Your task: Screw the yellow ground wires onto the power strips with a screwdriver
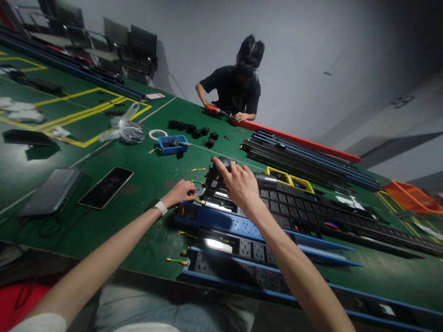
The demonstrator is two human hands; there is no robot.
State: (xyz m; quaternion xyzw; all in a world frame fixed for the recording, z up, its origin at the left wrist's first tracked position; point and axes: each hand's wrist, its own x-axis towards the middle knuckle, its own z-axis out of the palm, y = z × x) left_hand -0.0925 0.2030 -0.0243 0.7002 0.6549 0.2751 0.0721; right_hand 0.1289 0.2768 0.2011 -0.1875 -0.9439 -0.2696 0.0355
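Observation:
My right hand is wrapped round a black power screwdriver. The tool's head points down at the near-left end of the socket strips. Close by on the left, my left hand has its fingers curled at a short yellow-green wire, which runs toward the strip end below the tool. The exact fingertip contact is partly hidden. Just below lies a blue power strip with several sockets. Nearer my body is another blue-edged socket strip, with a yellow-green wire sticking out of its end.
Across the green table, a co-worker holds a red power tool. A blue tray, white tape roll, phone and grey power bank lie leftward. Yellow bins and long rails are rightward.

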